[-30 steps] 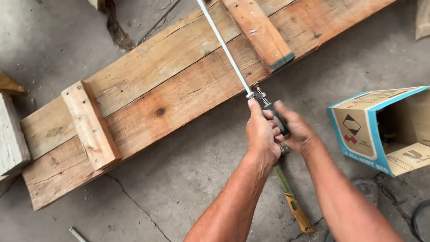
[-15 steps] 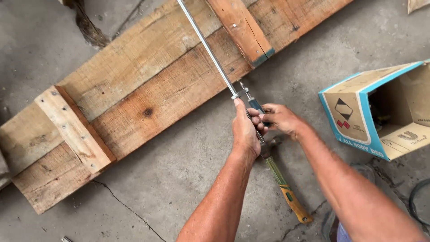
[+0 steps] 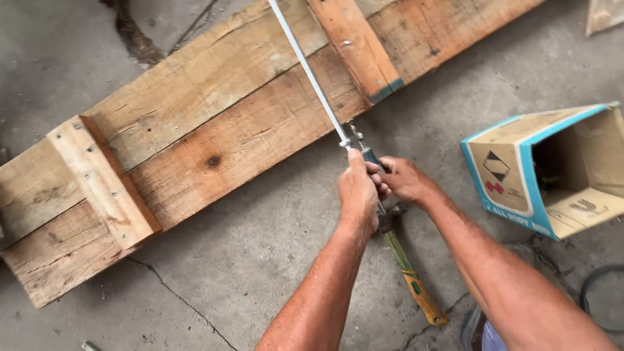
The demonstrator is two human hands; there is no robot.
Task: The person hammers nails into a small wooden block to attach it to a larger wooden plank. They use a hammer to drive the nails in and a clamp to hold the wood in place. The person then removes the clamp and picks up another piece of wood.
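Observation:
My left hand [image 3: 358, 192] and my right hand [image 3: 401, 180] are both closed around the dark handle of a hacksaw [image 3: 307, 73]. Its pale metal frame runs up and to the left from my hands, across a long wooden plank assembly [image 3: 214, 140] lying on the concrete floor. The assembly is two long boards joined by short cross battens, one at the left [image 3: 101, 179] and one at the upper middle [image 3: 356, 45]. A hammer [image 3: 409, 276] with a green and orange handle lies on the floor just under my hands.
An open blue and tan cardboard box [image 3: 549, 169] lies on its side at the right. A dark cable [image 3: 595, 292] curls at the lower right. The concrete floor [image 3: 214, 279] is cracked near the bottom.
The view has shifted, so the planks and box sit lower left in frame. My hands keep their grip on the saw handle, which has slid slightly along the board edge.

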